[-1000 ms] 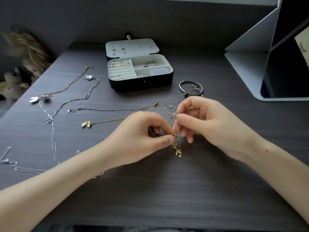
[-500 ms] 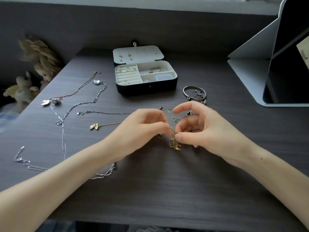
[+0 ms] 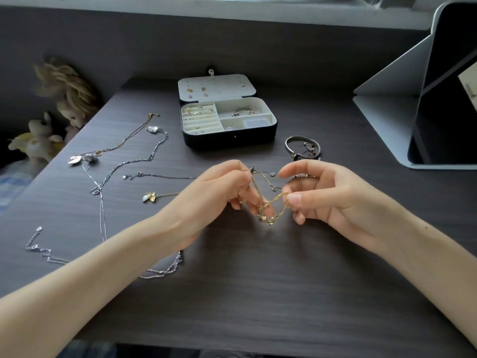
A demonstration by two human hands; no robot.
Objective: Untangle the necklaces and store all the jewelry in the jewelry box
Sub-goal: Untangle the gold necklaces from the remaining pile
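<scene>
Pinching from both sides, the left hand (image 3: 219, 200) and right hand (image 3: 333, 200) hold a thin gold link necklace with small charms (image 3: 271, 208) just above the dark wood-grain counter (image 3: 258, 293). It hangs between them, in front of the open black jewelry box with cream lining (image 3: 229, 136). The left fingers curl round 1 strand. The right thumb and a middle finger nip a loop, and the index finger is raised free.

The chain looks very light, limp and slippery, with fine links that would probably kink or snap under a hard tug. Pulling the ends apart would likely tighten the knot. The best hold is with fingertips on the strands right beside the tangle, not on the charms.

Bare counter lies below the hands and toward the near edge, giving room to lay the chain flat. To the left, several long silver chain necklaces (image 3: 108, 177) sprawl, and 1 runs under the left forearm, so a sweep that way risks new snags. A silver bangle bracelet (image 3: 290, 147) sits just beyond the right hand. A grey folding tablet stand (image 3: 387, 120) stands well apart on the right.
</scene>
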